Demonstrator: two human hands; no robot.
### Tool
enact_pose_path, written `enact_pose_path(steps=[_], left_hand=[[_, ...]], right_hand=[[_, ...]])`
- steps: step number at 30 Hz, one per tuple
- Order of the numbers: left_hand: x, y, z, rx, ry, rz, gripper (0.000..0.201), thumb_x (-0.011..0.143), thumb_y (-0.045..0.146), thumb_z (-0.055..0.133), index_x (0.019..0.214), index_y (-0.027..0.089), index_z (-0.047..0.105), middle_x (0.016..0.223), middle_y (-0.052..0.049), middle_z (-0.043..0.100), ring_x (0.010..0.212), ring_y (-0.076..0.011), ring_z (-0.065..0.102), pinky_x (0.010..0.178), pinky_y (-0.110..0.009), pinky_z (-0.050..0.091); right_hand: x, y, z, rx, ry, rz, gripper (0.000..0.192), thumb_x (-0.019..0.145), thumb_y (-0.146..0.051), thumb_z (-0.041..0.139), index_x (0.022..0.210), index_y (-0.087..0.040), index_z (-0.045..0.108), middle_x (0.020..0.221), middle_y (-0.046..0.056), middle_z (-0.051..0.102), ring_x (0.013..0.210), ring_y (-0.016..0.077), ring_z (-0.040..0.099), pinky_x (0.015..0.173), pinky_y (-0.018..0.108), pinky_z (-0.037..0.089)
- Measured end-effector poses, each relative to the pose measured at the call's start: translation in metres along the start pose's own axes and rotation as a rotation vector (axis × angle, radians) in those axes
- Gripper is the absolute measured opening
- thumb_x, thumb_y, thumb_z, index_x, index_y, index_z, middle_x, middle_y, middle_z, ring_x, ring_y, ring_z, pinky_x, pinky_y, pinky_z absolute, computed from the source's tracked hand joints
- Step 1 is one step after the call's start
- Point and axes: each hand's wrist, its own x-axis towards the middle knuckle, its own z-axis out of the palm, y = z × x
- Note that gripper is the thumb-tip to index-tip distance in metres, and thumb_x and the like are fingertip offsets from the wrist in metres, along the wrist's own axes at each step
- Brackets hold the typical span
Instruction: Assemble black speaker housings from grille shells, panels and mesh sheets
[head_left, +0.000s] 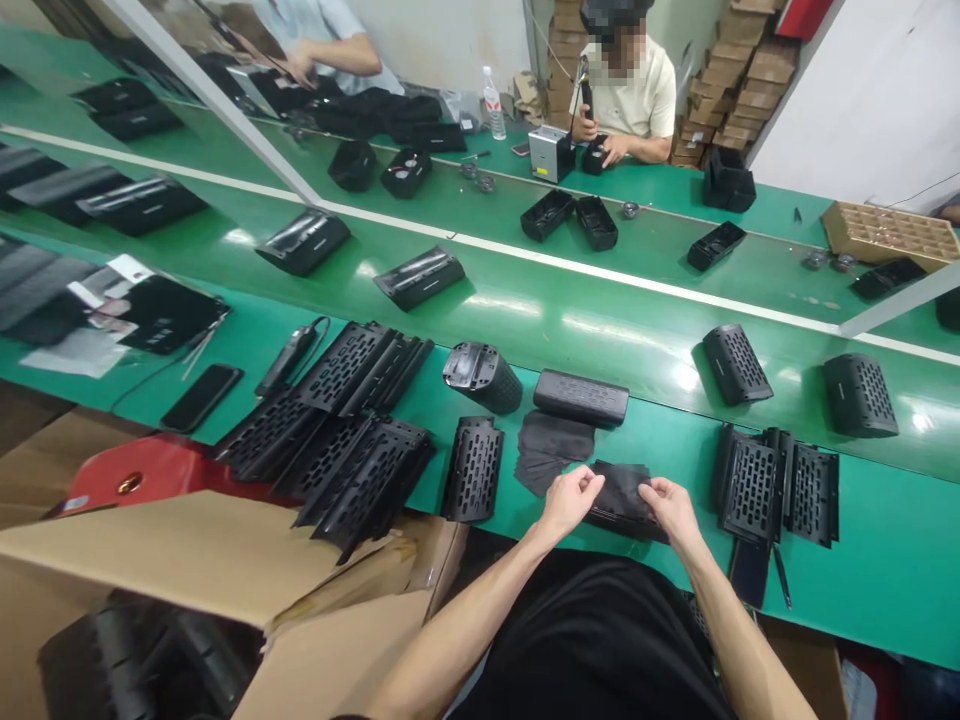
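Note:
Between both hands stretches a piece of black mesh cloth (621, 487), lying over a black speaker housing (626, 524) at the table's near edge. My left hand (570, 500) pinches the cloth's left side, and my right hand (670, 507) pinches its right side. Just left of them lies a fanned stack of black cloth pieces (551, 445). Behind that stack a speaker body (582, 397) rests on its side. Another one (482, 376) is farther left, its flat end showing. A perforated black grille (474, 470) lies left of my left hand.
Piled grilles (360, 420) lie to the left, and more grilles (776, 485) to the right. A phone (201, 397) and an open cardboard box (150, 560) are at the left. Speakers (421, 277) sit on the green belt (570, 325). Across it a co-worker (637, 100) handles a housing.

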Motion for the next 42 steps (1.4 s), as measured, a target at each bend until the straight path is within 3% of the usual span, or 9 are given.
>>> enact_pose_path(steps=[3, 6, 11, 18, 23, 27, 30, 35, 42], left_hand=[[0.009, -0.006, 0.002, 0.078, 0.019, -0.107, 0.021, 0.094, 0.044, 0.06, 0.089, 0.024, 0.064, 0.084, -0.005, 0.074, 0.085, -0.0242, 0.069, 0.075, -0.032, 0.043], [0.019, -0.014, 0.006, 0.116, -0.013, -0.166, 0.023, 0.089, 0.044, 0.067, 0.097, 0.023, 0.065, 0.092, -0.008, 0.076, 0.093, -0.0281, 0.071, 0.078, -0.034, 0.045], [0.028, -0.022, 0.014, 0.066, -0.084, -0.129, 0.011, 0.088, 0.032, 0.065, 0.084, 0.022, 0.068, 0.084, -0.004, 0.076, 0.086, -0.0228, 0.07, 0.075, -0.03, 0.045], [0.022, -0.021, 0.019, -0.075, -0.038, -0.077, 0.014, 0.086, 0.032, 0.064, 0.078, 0.02, 0.067, 0.073, 0.0, 0.069, 0.075, -0.0187, 0.065, 0.073, -0.028, 0.045], [0.015, -0.025, 0.017, -0.165, 0.057, -0.137, 0.016, 0.083, 0.035, 0.068, 0.088, 0.02, 0.065, 0.077, -0.001, 0.066, 0.077, -0.0194, 0.063, 0.078, -0.031, 0.047], [0.011, -0.02, 0.006, -0.284, 0.023, -0.164, 0.037, 0.084, 0.053, 0.069, 0.095, 0.018, 0.066, 0.075, -0.001, 0.064, 0.073, -0.0187, 0.062, 0.07, -0.029, 0.048], [0.004, -0.009, -0.009, -0.376, -0.087, -0.149, 0.048, 0.084, 0.067, 0.065, 0.084, 0.019, 0.063, 0.063, 0.003, 0.055, 0.058, -0.0155, 0.054, 0.057, -0.027, 0.043], [-0.014, 0.02, -0.037, -0.507, -0.233, -0.072, 0.053, 0.084, 0.074, 0.061, 0.077, 0.022, 0.052, 0.056, 0.008, 0.042, 0.043, -0.0092, 0.036, 0.044, -0.024, 0.028], [-0.039, 0.057, -0.066, -0.564, -0.225, 0.112, 0.052, 0.086, 0.07, 0.068, 0.083, 0.019, 0.056, 0.067, 0.005, 0.049, 0.061, -0.0107, 0.045, 0.059, -0.024, 0.037]], right_hand=[[-0.007, 0.019, -0.022, -0.127, 0.1, 0.053, 0.026, 0.101, -0.038, 0.068, 0.116, -0.016, 0.069, 0.116, 0.006, 0.071, 0.099, 0.0215, 0.071, 0.087, 0.04, 0.061], [-0.011, 0.033, -0.03, -0.214, 0.186, 0.097, 0.026, 0.101, -0.037, 0.069, 0.117, -0.017, 0.069, 0.119, 0.007, 0.071, 0.106, 0.0229, 0.069, 0.094, 0.044, 0.059], [-0.012, 0.044, -0.025, -0.217, 0.269, 0.125, 0.034, 0.102, -0.039, 0.068, 0.129, -0.017, 0.065, 0.124, 0.009, 0.069, 0.11, 0.0246, 0.069, 0.098, 0.048, 0.057], [-0.011, 0.046, -0.019, 0.005, 0.296, 0.06, 0.026, 0.101, -0.035, 0.069, 0.12, -0.018, 0.068, 0.115, 0.007, 0.071, 0.101, 0.0216, 0.069, 0.093, 0.043, 0.058], [-0.014, 0.04, -0.012, 0.359, 0.229, -0.003, 0.031, 0.099, -0.044, 0.07, 0.113, -0.016, 0.068, 0.094, 0.003, 0.072, 0.076, 0.0165, 0.069, 0.074, 0.035, 0.059], [-0.027, 0.026, -0.015, 0.637, 0.102, -0.087, 0.054, 0.067, -0.059, 0.09, 0.099, -0.02, 0.071, 0.082, 0.005, 0.076, 0.07, 0.0219, 0.071, 0.066, 0.035, 0.057], [-0.041, 0.012, -0.025, 0.755, 0.057, -0.134, 0.063, 0.048, -0.059, 0.097, 0.093, -0.022, 0.073, 0.08, 0.006, 0.076, 0.071, 0.0243, 0.072, 0.066, 0.036, 0.056], [-0.068, -0.008, -0.041, 0.823, 0.033, -0.179, 0.054, 0.057, -0.054, 0.097, 0.096, -0.024, 0.073, 0.087, 0.003, 0.075, 0.075, 0.0208, 0.069, 0.069, 0.033, 0.055], [-0.095, -0.021, -0.055, 0.793, 0.121, -0.242, 0.05, 0.06, -0.047, 0.101, 0.094, -0.026, 0.071, 0.085, -0.002, 0.062, 0.076, 0.0146, 0.057, 0.065, 0.024, 0.048]])
